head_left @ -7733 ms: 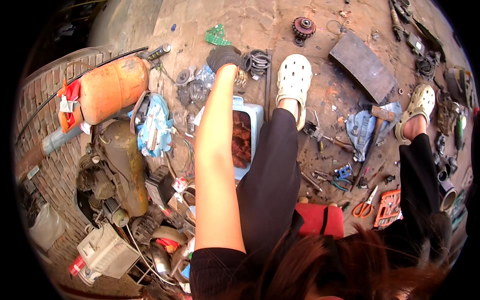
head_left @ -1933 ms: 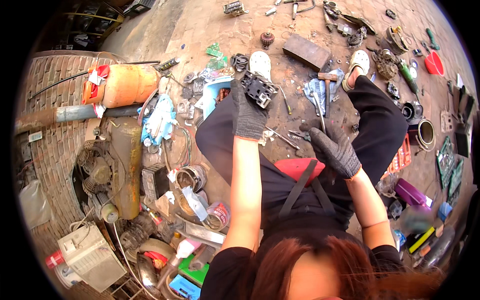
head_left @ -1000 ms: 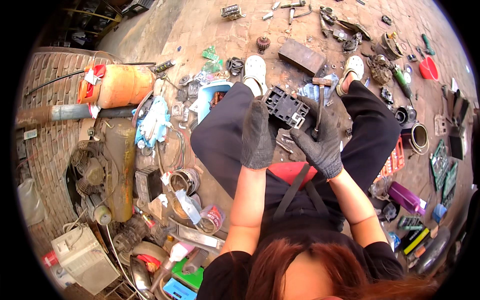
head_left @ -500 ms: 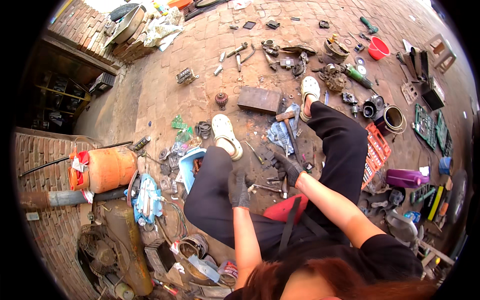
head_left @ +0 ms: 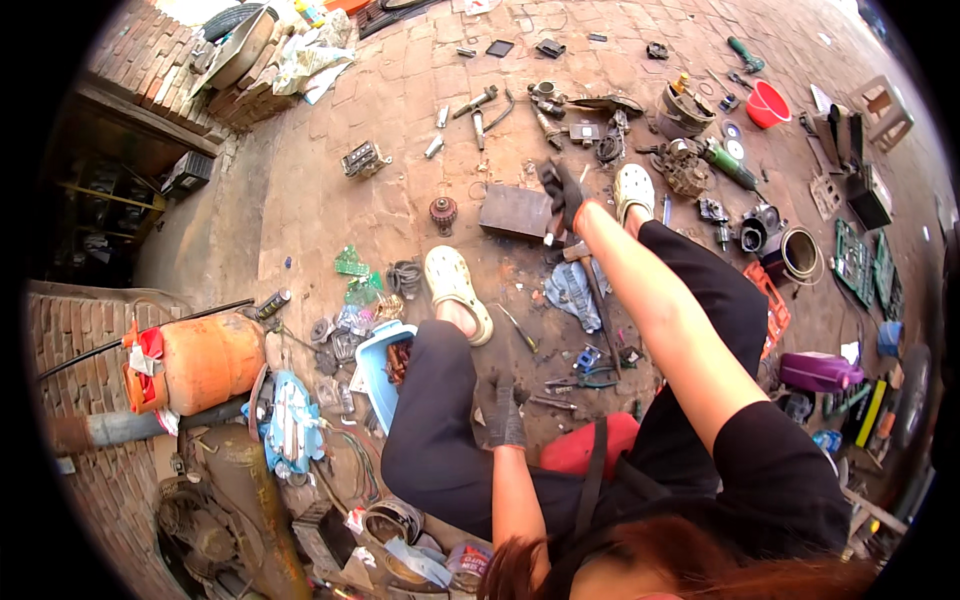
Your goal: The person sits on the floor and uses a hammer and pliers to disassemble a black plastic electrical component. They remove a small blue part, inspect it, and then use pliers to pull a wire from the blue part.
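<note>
My right hand [head_left: 563,192], in a dark glove, reaches far forward to the right end of the rusty metal block [head_left: 505,212], above a hammer [head_left: 578,254] lying by blue cloth [head_left: 565,300]. Its fingers are blurred and dark, so whatever they hold is unclear. My gloved left hand [head_left: 505,412] is low beside my bent left leg, left of some pliers [head_left: 592,381] and a red padded seat [head_left: 590,445]; its fingers are too indistinct to read. A yellow-handled screwdriver [head_left: 520,328] lies between my legs, and a blue tub [head_left: 374,365] of rusty parts stands outside my left leg.
An orange gas cylinder [head_left: 205,365] lies at left. Engine parts [head_left: 680,170], a green grinder [head_left: 728,160], a red bucket [head_left: 768,104] and a plastic stool [head_left: 884,110] spread right. Green tool cases [head_left: 853,262] and a purple jug [head_left: 815,370] lie beside my right leg.
Over the last seconds the black part left the grip of both hands; it is no longer clearly visible. My right hand has swung forward to the block, while my left hand has dropped lower.
</note>
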Available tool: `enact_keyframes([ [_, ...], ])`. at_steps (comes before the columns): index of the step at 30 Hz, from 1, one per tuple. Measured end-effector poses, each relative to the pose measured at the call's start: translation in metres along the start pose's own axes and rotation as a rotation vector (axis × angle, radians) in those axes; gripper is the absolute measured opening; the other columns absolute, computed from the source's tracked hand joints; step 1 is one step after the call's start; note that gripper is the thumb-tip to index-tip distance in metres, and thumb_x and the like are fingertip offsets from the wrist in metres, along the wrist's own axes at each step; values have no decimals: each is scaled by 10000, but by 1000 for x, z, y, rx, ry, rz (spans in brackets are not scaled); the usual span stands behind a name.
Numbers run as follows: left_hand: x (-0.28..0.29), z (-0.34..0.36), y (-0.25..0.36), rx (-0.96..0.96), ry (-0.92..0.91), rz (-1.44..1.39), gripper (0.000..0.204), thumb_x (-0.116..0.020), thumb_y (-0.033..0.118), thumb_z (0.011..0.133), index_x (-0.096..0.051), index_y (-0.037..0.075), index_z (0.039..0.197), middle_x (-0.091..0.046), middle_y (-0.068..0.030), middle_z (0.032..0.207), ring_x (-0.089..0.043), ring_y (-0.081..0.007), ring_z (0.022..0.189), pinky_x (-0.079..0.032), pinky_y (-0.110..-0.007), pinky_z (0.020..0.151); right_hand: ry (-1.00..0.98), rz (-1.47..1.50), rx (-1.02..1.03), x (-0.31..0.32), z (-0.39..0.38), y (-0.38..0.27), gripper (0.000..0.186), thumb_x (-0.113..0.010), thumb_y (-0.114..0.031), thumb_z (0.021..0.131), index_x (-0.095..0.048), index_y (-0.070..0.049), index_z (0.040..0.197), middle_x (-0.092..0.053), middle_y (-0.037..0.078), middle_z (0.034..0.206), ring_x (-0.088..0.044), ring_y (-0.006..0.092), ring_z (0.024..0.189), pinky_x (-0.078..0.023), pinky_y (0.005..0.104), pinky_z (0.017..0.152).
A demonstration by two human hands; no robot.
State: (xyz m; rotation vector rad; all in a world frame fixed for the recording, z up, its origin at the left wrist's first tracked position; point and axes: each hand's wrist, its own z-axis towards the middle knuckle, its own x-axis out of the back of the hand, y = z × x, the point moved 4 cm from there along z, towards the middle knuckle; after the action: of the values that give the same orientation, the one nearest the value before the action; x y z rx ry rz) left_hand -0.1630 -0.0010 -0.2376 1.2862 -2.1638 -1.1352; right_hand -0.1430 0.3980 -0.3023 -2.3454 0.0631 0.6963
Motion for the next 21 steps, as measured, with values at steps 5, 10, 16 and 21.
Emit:
enact_keyframes([
  [5, 4, -5, 4, -7, 39, 40, 265, -616, 211, 861, -543, 25, 1034, -547, -77, 848, -518, -134, 656, -538, -314, 621, 168, -39, 110, -69, -28, -105, 432, -638, -453, 785, -539, -63, 941, -600, 110, 800, -384, 138, 405, -328, 304, 404],
  [10, -10, -3, 1, 14, -60, 101, 311, -599, 262, 874, -541, 42, 1086, -584, -86, 878, -566, -151, 698, -534, -309, 639, -17, 169, -55, -22, -43, -59, 326, -584, -350, 853, -512, -34, 893, -488, 37, 651, -368, 116, 411, -323, 258, 399],
  [16, -26, -18, -3, 28, -278, 2, 357, -525, 374, 932, -553, 47, 1074, -633, -81, 870, -594, -129, 659, -515, -265, 572, 85, 290, -172, 3, -144, 73, 231, -594, -262, 874, -502, -62, 805, -415, -4, 554, -364, 102, 418, -320, 240, 398],
  [21, -49, -36, -7, 22, -495, 310, 438, -496, 428, 929, -552, 37, 1119, -648, -100, 874, -618, -143, 690, -521, -294, 614, 205, 223, -197, 36, -211, 158, 186, -589, -218, 871, -530, -58, 796, -474, 11, 606, -425, 109, 454, -368, 244, 412],
])
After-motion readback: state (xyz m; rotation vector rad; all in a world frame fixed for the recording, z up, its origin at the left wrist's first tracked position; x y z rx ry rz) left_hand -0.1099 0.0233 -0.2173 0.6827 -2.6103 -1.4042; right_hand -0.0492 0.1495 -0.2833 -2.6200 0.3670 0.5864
